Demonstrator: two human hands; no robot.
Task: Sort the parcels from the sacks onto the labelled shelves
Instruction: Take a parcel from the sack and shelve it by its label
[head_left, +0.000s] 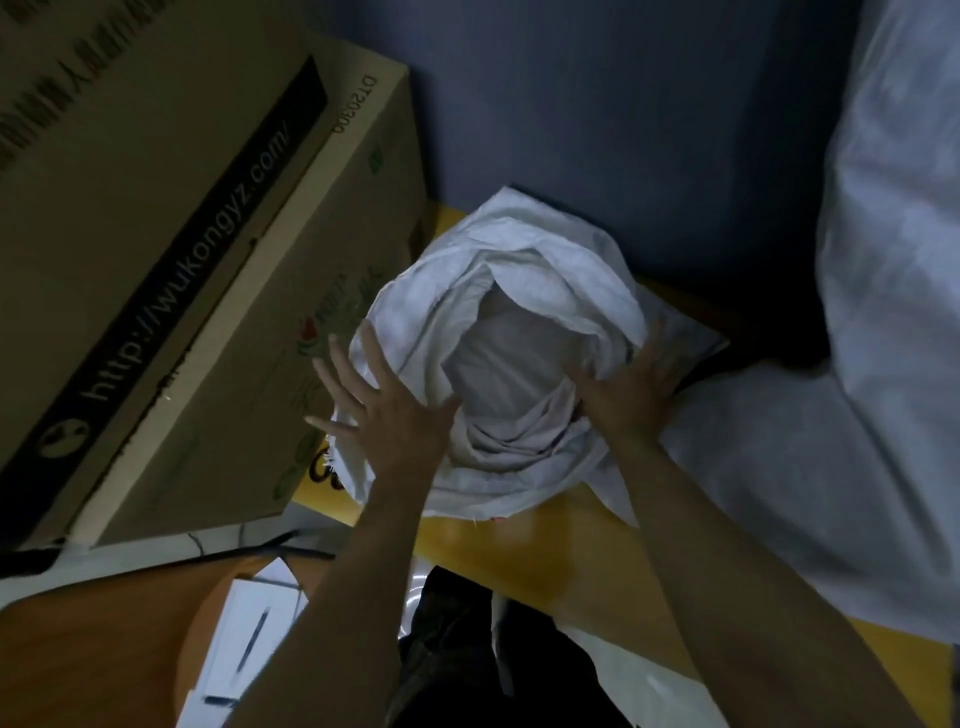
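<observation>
A white woven sack (519, 270) stands in the middle on a yellow surface (524, 556), its mouth rolled down and open toward me. Inside the mouth lies pale crumpled material (498, 374); no parcel shape is clear. My left hand (384, 410) lies flat with fingers spread on the sack's left rim. On the right rim rests my right hand (634, 384), its fingers straight and its fingertips at the edge of the opening. Neither hand holds anything.
A big cardboard box (197, 249) with a printed web address fills the left side, touching the sack. Another large white sack (872, 364) bulges at the right. White papers with a pen (249, 649) lie on a brown top at lower left. A dark blue wall is behind.
</observation>
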